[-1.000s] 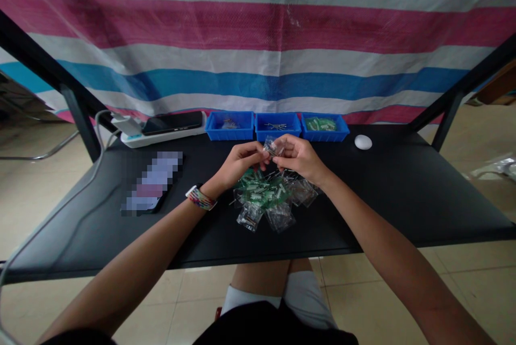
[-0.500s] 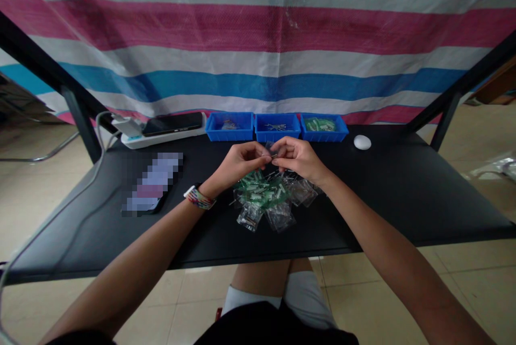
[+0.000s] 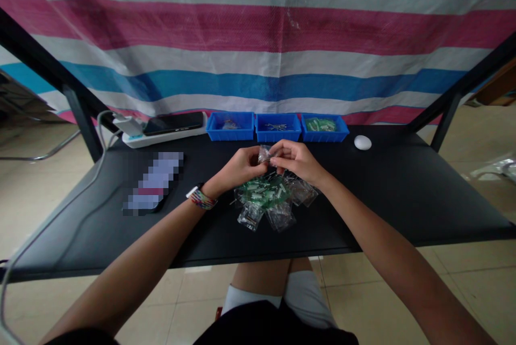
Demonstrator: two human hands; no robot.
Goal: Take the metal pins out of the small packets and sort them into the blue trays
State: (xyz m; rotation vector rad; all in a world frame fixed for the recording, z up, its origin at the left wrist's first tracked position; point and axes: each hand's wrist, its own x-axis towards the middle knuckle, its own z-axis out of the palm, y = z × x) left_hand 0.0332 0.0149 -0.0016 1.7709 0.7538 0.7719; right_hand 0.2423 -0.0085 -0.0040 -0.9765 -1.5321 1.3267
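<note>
My left hand (image 3: 241,167) and my right hand (image 3: 295,159) meet above the middle of the black table (image 3: 403,189). Both pinch one small clear plastic bag (image 3: 265,153) between their fingertips. Just below them lies a pile of small clear bags and green parts (image 3: 270,197). A beaded band sits on my left wrist (image 3: 201,198).
Three blue bins (image 3: 276,127) stand in a row at the table's back edge, with small parts inside. A power strip with a dark phone on it (image 3: 161,127) lies back left, another phone (image 3: 155,181) left of my hands, a white round object (image 3: 362,142) back right.
Both hands have dropped slightly and drawn closer together around the small bag; the bag has turned between the fingers.
</note>
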